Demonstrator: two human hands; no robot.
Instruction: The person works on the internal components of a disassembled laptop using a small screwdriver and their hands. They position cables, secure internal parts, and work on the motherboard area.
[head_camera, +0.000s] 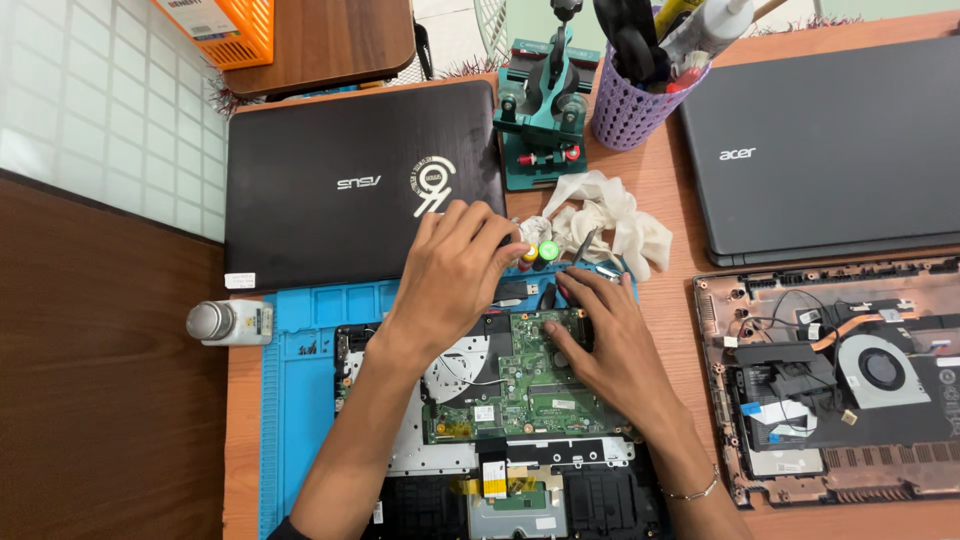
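Now my left hand (455, 265) curls its fingers over small caps at the blue mat (300, 370)'s top edge; whether they grip anything, I cannot tell. My right hand (610, 340) presses loosely spread fingers onto the green motherboard (520, 385), bare in the opened laptop.

- Left hand (455, 265): fingers curled at upper edge of green motherboard (525, 380).
- Right hand (610, 335): resting flat on motherboard.
- Opened laptop (400, 455): lies on blue mat (300, 380).

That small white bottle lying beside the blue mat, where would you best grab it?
Probably around the middle of the white bottle. It lies on its side, its grey cap pointing left, so the round body is exposed from above. Come straight down with fingers across its width. The blue mat sits close on its right, so a sideways approach looks more cramped.
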